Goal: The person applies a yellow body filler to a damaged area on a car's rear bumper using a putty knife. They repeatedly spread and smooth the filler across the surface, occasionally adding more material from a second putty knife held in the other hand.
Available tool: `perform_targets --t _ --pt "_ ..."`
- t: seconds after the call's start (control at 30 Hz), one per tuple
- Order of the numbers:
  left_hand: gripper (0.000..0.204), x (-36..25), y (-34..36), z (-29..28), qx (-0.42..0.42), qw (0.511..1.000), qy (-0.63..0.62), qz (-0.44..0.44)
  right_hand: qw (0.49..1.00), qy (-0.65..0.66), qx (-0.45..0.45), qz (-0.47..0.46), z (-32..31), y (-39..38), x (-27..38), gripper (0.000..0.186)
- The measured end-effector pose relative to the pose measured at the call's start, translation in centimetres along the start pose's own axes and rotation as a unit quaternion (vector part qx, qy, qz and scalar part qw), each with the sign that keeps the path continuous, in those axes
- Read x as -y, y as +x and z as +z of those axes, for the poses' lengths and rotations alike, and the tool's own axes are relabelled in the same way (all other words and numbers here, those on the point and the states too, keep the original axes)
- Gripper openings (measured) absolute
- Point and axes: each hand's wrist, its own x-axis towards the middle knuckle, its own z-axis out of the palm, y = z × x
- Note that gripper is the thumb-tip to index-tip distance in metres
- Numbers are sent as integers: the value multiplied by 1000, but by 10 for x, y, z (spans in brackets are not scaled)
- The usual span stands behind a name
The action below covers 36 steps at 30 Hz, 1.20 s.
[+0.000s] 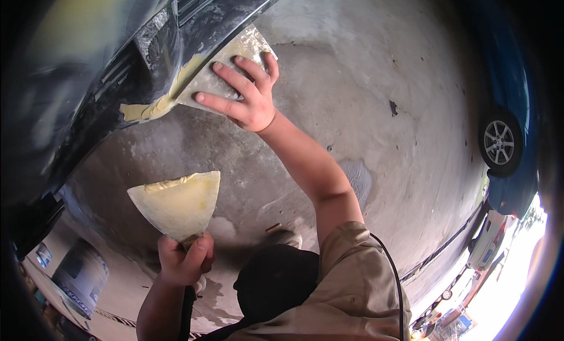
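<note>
My left hand [187, 260] is wrapped around the handle of a wide putty knife [176, 206], its blade pointing up and away from me. Pale yellow filler coats that blade, with a thicker ridge along its far edge. Higher up, my right hand [252, 103] grips a flat metal spreader [207, 82], fingers spread over its face and the thumb hidden. The spreader's long edge lies along the lower edge of a dark car body panel [217, 32]. Yellow filler [141, 112] covers the panel's lower corner and a strip beside the spreader.
Grey concrete floor [364, 76] stretches beneath and to the right. A blue car [511, 76] with a silver-spoked wheel [499, 142] stands at the far right, a white car [486, 241] beyond it. A bucket [80, 276] stands at the lower left.
</note>
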Motion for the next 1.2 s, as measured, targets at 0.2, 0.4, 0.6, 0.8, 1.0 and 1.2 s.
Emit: perform_targets --t 0.2,0.4,0.6,0.8,1.0,1.2 --pt "27 18 2 -2 -30 998 -45 -39 1000 11 -6 -15 21 -8 -10 47" --pt "33 19 8 1 -36 999 -7 -24 1000 4 13 -17 19 -18 -13 47" --pt "34 16 12 8 -36 999 -11 -36 999 -12 -24 -28 4 -11 -21 46" --pt "35 15 13 16 -30 999 13 -35 1000 -11 5 -20 19 -11 -37 51" --pt "32 14 17 20 -13 1000 15 -11 1000 -10 6 -4 7 -17 -36 50" --pt "24 17 19 24 -19 999 16 -25 1000 1 -10 -9 5 -7 -41 50"
